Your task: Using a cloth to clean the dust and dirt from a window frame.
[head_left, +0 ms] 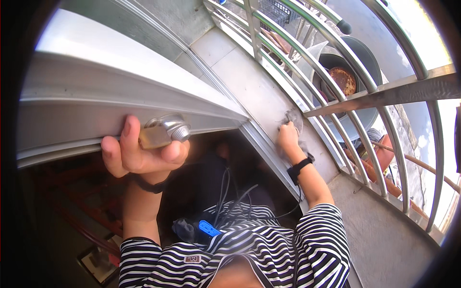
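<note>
Left hand (151, 152): cupping metal lock (157, 136) on door frame (91, 115), I judge for balance; whether clenched, I cannot tell | Right hand (289, 135): closed on blurred grey rag (294, 116), on tiled ledge (240, 79) beside railing (384, 90), outstretched presumably for reach

L arm (140, 209) fwd, L hand (146, 156) w/ fingers (131, 144) parted, R arm (314, 185) out fwd & R, R hand (288, 137) curled
</note>
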